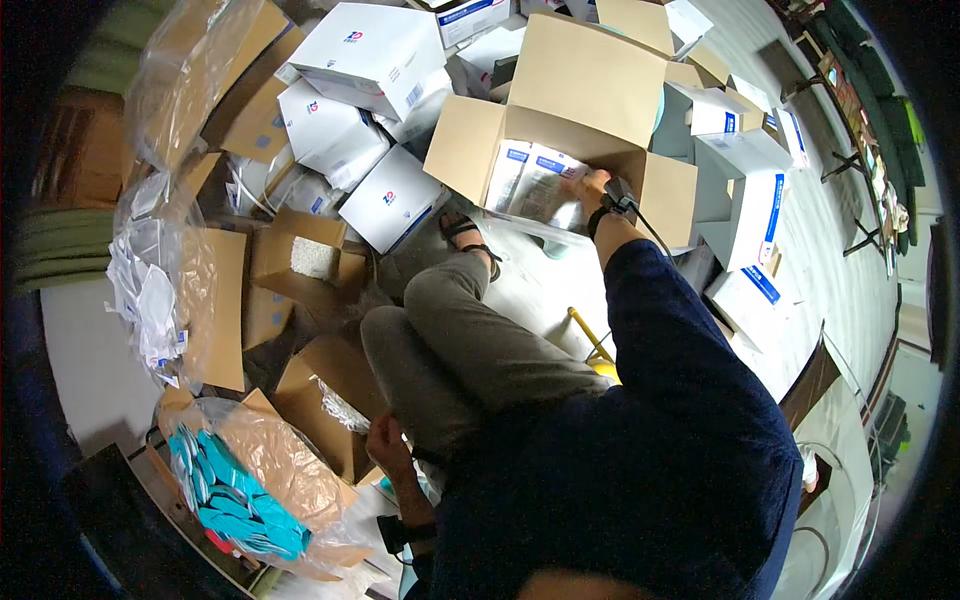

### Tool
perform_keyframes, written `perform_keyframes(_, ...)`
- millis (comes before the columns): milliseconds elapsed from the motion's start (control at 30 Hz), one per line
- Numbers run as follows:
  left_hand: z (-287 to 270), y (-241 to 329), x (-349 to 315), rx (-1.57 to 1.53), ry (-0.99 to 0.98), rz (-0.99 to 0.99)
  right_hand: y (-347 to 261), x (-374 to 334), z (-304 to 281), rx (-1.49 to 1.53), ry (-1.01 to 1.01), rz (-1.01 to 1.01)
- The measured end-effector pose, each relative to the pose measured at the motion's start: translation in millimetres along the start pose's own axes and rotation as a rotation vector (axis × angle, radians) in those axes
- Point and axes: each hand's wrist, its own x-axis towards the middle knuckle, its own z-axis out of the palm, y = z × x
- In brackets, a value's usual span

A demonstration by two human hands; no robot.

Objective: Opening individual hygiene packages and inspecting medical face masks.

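Right hand (588, 186): closed on a white-and-blue packet (545, 184) inside the open cardboard box (580, 90) on the floor. Left hand (385, 440): curled by the knee, grip unclear, beside bagged teal packets (235, 495)

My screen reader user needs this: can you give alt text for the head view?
Seated person's right hand reaches into an open cardboard box of white packets; left hand rests low beside the knee. White boxes and bagged supplies surround them.
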Motion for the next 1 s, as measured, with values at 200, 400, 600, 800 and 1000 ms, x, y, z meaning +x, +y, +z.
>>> perform_keyframes(200, 5.3, 9.4, 5.0, -0.098, 0.053, -0.009, 12.2, 14.9, -10.7, 0.309, 0.187, 0.023)
perform_keyframes(400, 6.1, 3.7, 9.4, -0.058, 0.054, 0.015, -41.1, -31.8, -78.7, 0.468, 0.155, 0.032)
perform_keyframes(600, 25.5, 61.5, 31.8, -0.283, 0.034, 0.183, -104.5, -138.2, -161.5, 0.863, 0.504, -0.590)
perform_keyframes(800, 17.0, 218.8, 54.7, -0.459, 0.102, 0.629, -159.0, -258.5, -197.0, 1.136, -0.027, -0.638)
perform_keyframes(1000, 8.6, 227.1, 52.0, -1.047, -0.128, 0.375, -172.2, -305.0, -151.9, 1.389, -0.349, -0.672)
